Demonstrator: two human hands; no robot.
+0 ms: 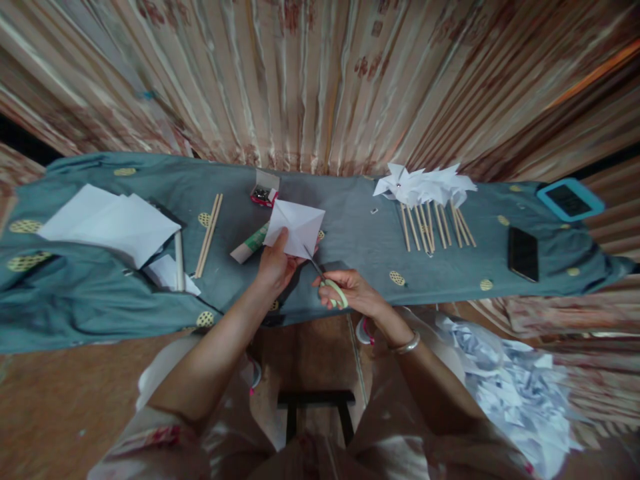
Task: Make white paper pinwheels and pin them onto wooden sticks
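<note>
My left hand [278, 265] pinches a creased white paper square [296, 223] by its near left corner, thumb on top. Looped on the fingers of my right hand [353, 291] are scissors [334, 291] with pale green handles. Their blades reach into the near right part of the square. Partly under the paper lies a green and beige long box [250, 243]. Just behind the square stands a small open red box [263, 193] of metal pins or tacks. A pair of wooden sticks [209, 235] lies to the left.
Finished paper pinwheels [425, 185] on sticks lie at the back right. Farther right are a black phone [523, 254] and a blue-framed device [571, 199]. White paper sheets [110, 223] are stacked left. A bag of folded paper [520, 393] sits below the table's right side.
</note>
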